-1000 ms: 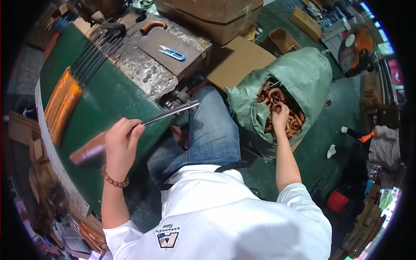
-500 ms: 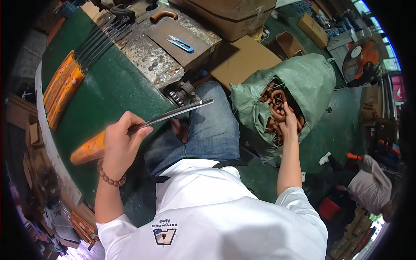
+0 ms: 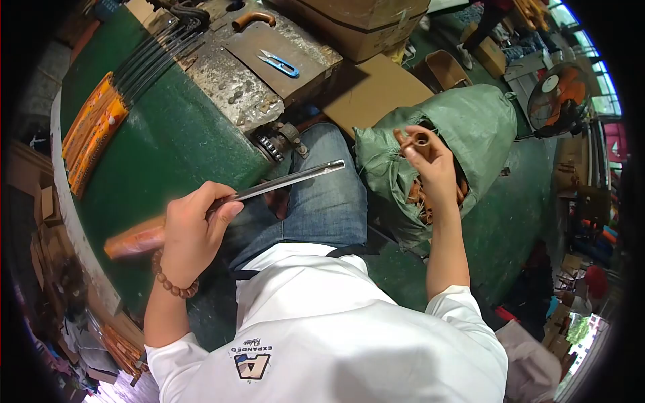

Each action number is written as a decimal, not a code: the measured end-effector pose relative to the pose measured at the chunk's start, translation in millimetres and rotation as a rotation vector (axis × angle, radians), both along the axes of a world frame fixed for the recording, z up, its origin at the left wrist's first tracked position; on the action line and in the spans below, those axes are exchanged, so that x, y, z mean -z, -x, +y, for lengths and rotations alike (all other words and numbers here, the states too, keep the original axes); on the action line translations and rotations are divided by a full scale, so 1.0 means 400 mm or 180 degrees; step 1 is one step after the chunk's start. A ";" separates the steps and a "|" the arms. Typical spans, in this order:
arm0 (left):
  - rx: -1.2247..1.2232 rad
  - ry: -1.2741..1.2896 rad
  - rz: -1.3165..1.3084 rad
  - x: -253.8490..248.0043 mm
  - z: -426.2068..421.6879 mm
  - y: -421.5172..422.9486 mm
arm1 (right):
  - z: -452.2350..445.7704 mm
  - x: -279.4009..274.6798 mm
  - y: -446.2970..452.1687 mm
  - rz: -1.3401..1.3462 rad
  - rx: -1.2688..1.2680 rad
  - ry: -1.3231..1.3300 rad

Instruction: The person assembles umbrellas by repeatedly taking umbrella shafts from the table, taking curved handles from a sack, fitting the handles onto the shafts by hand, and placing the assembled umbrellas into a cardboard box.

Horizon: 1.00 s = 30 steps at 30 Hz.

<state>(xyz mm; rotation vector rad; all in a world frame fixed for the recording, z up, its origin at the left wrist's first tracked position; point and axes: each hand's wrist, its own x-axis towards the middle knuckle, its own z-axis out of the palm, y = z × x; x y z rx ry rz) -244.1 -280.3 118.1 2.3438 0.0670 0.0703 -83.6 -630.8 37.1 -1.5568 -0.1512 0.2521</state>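
My left hand (image 3: pixel 198 225) is closed around a folded umbrella, whose metal shaft (image 3: pixel 289 180) points right over my thigh and whose orange wrapped part (image 3: pixel 138 240) extends to the left. Over the opening of a green woven sack (image 3: pixel 470 127), my right hand (image 3: pixel 433 164) grips a brown curved handle (image 3: pixel 421 140) with a round hole at its end. More brown handles (image 3: pixel 424 205) lie inside the sack, partly hidden by my hand and wrist.
Several orange umbrellas (image 3: pixel 97 131) lie on the green table (image 3: pixel 161 144). Blue snips (image 3: pixel 279 64) and one brown handle (image 3: pixel 254 19) rest on the worn bench (image 3: pixel 248 97). Cardboard boxes (image 3: pixel 356 27) stand ahead, a fan (image 3: pixel 557 101) to the right.
My right hand has come up out of the sack's opening with a brown handle. The umbrella shaft's tip has shifted right. A co-worker at the right has moved lower in view.
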 end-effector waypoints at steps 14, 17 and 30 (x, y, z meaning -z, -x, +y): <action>0.0436 -0.0285 -0.0239 -0.046 -0.017 -0.005 | 0.159 -0.070 0.076 -0.1107 -0.0882 0.0646; 0.0446 -0.0296 -0.0173 -0.079 -0.043 -0.009 | 0.172 -0.084 0.088 -0.1199 -0.0965 0.0481; 0.0616 -0.1138 0.0021 -0.178 -0.092 -0.031 | 0.172 -0.083 0.089 -0.1662 -0.1169 0.0285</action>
